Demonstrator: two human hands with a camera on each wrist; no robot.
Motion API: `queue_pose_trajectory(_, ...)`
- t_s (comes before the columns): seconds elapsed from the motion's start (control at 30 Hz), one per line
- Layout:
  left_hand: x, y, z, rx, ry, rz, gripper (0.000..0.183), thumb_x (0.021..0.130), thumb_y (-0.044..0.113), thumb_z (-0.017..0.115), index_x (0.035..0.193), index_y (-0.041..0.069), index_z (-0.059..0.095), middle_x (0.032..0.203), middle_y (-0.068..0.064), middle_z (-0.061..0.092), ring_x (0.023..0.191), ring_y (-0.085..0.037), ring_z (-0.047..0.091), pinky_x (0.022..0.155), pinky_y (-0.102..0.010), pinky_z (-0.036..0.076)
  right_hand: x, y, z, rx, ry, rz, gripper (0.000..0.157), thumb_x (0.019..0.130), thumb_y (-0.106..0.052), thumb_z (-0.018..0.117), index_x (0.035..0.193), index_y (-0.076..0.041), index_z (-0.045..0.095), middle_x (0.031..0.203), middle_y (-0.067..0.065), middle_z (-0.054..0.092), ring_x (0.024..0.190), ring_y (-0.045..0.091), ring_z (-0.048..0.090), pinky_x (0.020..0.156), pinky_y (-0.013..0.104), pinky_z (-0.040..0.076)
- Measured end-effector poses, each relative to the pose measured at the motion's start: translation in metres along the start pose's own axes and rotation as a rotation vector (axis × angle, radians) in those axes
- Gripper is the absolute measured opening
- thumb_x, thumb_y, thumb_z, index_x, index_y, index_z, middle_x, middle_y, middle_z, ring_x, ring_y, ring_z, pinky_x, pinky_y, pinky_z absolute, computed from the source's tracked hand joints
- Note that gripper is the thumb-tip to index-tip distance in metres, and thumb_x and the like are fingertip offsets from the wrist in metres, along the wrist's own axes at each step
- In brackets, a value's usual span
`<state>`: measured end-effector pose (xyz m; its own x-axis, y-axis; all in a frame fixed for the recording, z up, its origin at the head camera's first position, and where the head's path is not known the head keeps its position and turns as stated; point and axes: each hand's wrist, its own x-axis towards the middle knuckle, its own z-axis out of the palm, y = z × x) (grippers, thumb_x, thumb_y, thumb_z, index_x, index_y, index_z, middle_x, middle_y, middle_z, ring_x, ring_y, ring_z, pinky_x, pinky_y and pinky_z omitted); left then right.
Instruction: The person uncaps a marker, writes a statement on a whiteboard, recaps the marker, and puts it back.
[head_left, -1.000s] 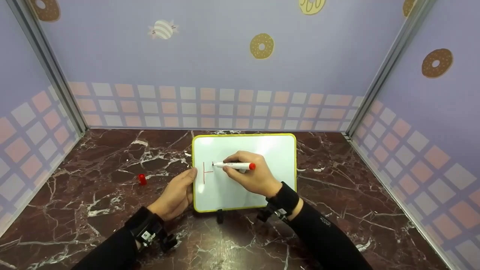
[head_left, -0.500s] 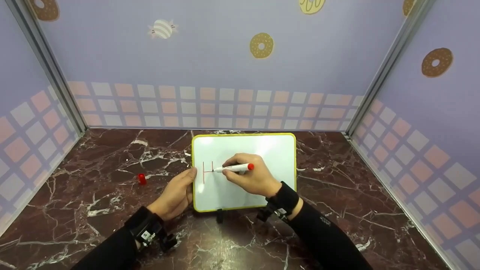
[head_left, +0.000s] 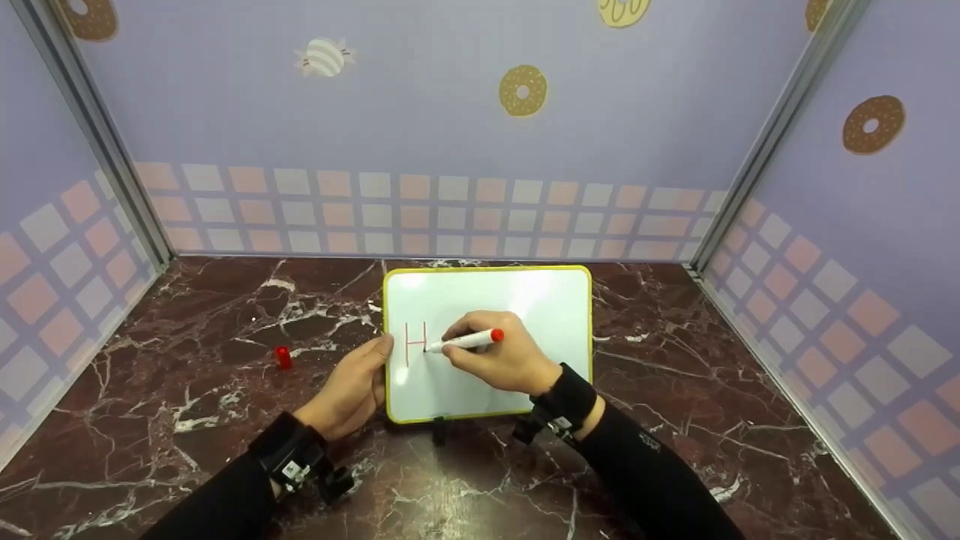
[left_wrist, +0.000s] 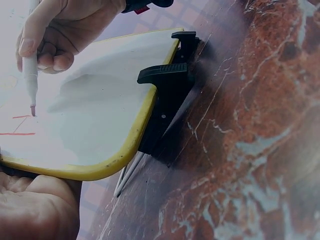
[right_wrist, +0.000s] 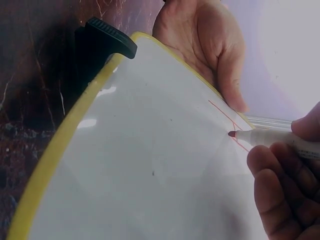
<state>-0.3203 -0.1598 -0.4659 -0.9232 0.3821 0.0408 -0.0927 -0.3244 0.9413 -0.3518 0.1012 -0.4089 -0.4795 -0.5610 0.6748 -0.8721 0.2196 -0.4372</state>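
Note:
A whiteboard with a yellow rim leans tilted on a black stand. My right hand pinches a white marker with a red end, its tip at the board's surface. Beside that tip are red strokes shaped like an H, whose right upright is shorter than the left. At the board's left edge my left hand grips the rim, thumb at the front; its other fingers are partly hidden behind the board.
A red marker cap stands on the dark marbled table, left of the board. Patterned walls enclose the back and both sides. Black cameras are strapped to both wrists.
My right hand has moved the marker downward, lengthening the right red upright past the crossbar. The left hand and the whiteboard have stayed in place.

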Motion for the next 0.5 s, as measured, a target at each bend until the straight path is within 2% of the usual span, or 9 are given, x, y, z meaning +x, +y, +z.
queue_pose_trajectory(0.23, -0.0003, 0.0000, 0.0001, -0.008, 0.027, -0.002, 0.063, 0.124, 0.038, 0.033, 0.166, -0.009, 0.028, 0.150, -0.024, 0.063, 0.131, -0.029, 0.070, 0.110, -0.051, 0.060, 0.0007, -0.0014, -0.0010, 0.006, -0.046, 0.024, 0.006, 0.097, -0.006, 0.082, 0.102, -0.003, 0.083, 0.091, 0.006, 0.080, 0.069, 0.009, 0.063, 0.061, 0.023, 0.051)
queue_pose_trajectory(0.5, 0.0002, 0.0002, 0.0005, -0.012, 0.024, -0.005, 0.063, 0.124, 0.038, 0.033, 0.167, -0.009, 0.027, 0.153, -0.025, 0.062, 0.131, -0.028, 0.070, 0.111, -0.051, 0.059, -0.0009, -0.0011, -0.0013, 0.034, -0.083, 0.046, 0.005, 0.096, -0.005, 0.083, 0.101, -0.006, 0.083, 0.092, 0.004, 0.081, 0.070, 0.008, 0.063, 0.061, 0.022, 0.051)
